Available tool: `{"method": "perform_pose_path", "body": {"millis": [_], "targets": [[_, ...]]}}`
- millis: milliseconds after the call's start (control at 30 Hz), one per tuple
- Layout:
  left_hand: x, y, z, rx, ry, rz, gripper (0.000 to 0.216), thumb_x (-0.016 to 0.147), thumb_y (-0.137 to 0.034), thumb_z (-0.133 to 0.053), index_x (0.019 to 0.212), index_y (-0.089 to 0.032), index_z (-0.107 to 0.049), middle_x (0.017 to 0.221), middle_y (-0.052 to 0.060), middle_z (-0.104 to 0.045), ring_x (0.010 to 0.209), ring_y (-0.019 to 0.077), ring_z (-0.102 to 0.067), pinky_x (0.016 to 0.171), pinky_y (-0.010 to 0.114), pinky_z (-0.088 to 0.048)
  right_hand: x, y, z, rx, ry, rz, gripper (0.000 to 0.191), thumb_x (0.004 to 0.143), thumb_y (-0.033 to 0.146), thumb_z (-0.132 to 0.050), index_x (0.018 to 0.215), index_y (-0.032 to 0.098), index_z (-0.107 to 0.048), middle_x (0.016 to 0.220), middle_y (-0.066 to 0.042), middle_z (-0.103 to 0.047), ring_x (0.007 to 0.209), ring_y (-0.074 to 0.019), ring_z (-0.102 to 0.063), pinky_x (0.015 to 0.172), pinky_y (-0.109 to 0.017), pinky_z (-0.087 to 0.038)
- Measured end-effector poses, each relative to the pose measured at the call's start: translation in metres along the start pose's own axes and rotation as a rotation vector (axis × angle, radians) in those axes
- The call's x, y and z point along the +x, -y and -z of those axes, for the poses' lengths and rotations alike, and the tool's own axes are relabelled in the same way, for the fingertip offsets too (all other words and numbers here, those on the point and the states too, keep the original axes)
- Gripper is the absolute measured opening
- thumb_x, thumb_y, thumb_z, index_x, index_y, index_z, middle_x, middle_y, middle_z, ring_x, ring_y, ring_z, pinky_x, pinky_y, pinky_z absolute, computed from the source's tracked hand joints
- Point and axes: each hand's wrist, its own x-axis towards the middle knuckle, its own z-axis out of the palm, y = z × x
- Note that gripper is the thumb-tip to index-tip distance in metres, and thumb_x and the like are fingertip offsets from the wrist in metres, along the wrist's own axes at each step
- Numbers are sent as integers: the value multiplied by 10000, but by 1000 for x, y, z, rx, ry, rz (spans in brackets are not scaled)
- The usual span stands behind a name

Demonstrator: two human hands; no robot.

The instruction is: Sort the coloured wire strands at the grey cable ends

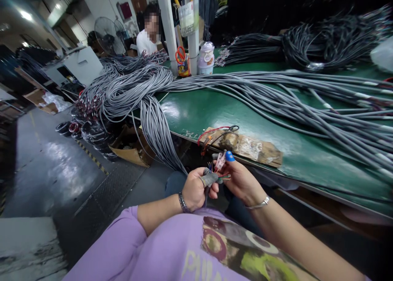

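My left hand (198, 186) is closed around the end of a grey cable, its thumb wrapped in a grey cover. Thin coloured wires (225, 177), red, green and blue among them, fan out past that thumb. Close beside it, my right hand (244, 180) pinches a small pale pink piece (220, 161) whose kind is too small to tell. A blue cover (229, 156) sits on a right-hand fingertip. Just beyond both hands, a worn board wrapped in tape (251, 148) lies at the table edge, with a red and black wire on it.
Long grey cables (245, 82) stretch across the green table (184, 109), and a bundle (156, 125) hangs over its edge. Black cables (313, 47) lie behind. A cup (206, 57) and orange scissors (180, 55) are by the post. A person (147, 41) sits beyond. Below stands a cardboard box (132, 150).
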Motion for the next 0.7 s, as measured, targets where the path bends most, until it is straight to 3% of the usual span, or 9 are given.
{"method": "perform_pose_path", "body": {"millis": [433, 700], "targets": [[3, 6, 1, 19, 12, 26, 371, 569, -432, -765, 626, -154, -526, 459, -13, -567, 311, 82, -468, 317, 176, -326, -3, -2, -5, 114, -20, -28, 383, 725, 577, -717, 742, 196, -691, 706, -26, -707, 592, -135, -615, 575, -257, -524], [-6, 7, 7, -5, -47, -27, 354, 598, -427, -753, 642, -150, -538, 474, -10, -578, 317, 81, -470, 322, 180, -314, -8, 4, -8, 12, -10, 5, 314, 729, 486, -753, 788, 179, -720, 732, -31, -709, 563, -108, -575, 523, -217, -504]]}}
